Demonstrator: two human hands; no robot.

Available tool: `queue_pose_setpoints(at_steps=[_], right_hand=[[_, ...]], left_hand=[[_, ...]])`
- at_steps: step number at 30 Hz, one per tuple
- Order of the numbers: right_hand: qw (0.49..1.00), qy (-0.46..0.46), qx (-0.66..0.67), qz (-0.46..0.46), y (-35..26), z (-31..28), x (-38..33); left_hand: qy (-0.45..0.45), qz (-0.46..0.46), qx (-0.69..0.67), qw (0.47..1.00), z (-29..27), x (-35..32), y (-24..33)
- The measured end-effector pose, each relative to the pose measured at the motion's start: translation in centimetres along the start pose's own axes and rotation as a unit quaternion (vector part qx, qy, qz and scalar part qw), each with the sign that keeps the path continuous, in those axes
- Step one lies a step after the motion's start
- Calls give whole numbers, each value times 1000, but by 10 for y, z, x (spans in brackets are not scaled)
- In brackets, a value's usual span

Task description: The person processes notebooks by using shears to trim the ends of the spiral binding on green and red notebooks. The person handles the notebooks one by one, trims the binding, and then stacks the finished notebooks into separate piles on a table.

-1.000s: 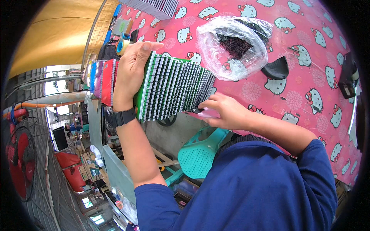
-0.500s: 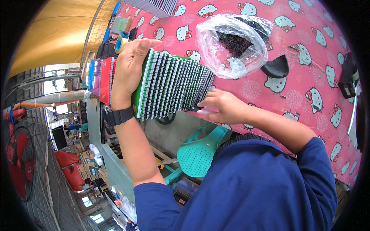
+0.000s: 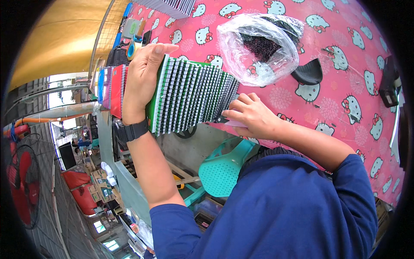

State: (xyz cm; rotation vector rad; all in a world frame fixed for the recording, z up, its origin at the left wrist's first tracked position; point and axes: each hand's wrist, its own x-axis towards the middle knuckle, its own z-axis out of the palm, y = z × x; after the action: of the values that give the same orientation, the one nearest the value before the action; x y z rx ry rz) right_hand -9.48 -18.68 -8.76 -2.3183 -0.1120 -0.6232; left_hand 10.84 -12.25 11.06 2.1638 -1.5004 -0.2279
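A thick row of green-edged cards (image 3: 189, 97) stands on edge, clamped under the left hand (image 3: 144, 77); the right hand (image 3: 252, 116) touches its far end.

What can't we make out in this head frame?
- Head view: what the right hand pinches; only a pale sliver shows under its fingers.
- Contents of the clear plastic bag: dark, blurred by the film.
- Left hand covers part of the stack of cards.
- Dark items at the right rim: cut off.

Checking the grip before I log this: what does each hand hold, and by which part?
The left hand clasps the long row of green-edged cards across its left end. The right hand touches the row's right end, fingers pinching a small pale piece there.
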Motion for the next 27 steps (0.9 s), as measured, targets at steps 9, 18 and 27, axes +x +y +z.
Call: queue_pose_setpoints(at_steps=[9,18,27], right_hand=[[859,-178,427,222,12,-1,10],[999,-21,-6,-24,5,5,-2],[782,-253,500,271,27,10,5]], left_hand=[[-8,1,0,1000,0,0,-3],[-10,-13,-12,1000,-1,1,0],[-2,-9,-1,1000,0,1,3]])
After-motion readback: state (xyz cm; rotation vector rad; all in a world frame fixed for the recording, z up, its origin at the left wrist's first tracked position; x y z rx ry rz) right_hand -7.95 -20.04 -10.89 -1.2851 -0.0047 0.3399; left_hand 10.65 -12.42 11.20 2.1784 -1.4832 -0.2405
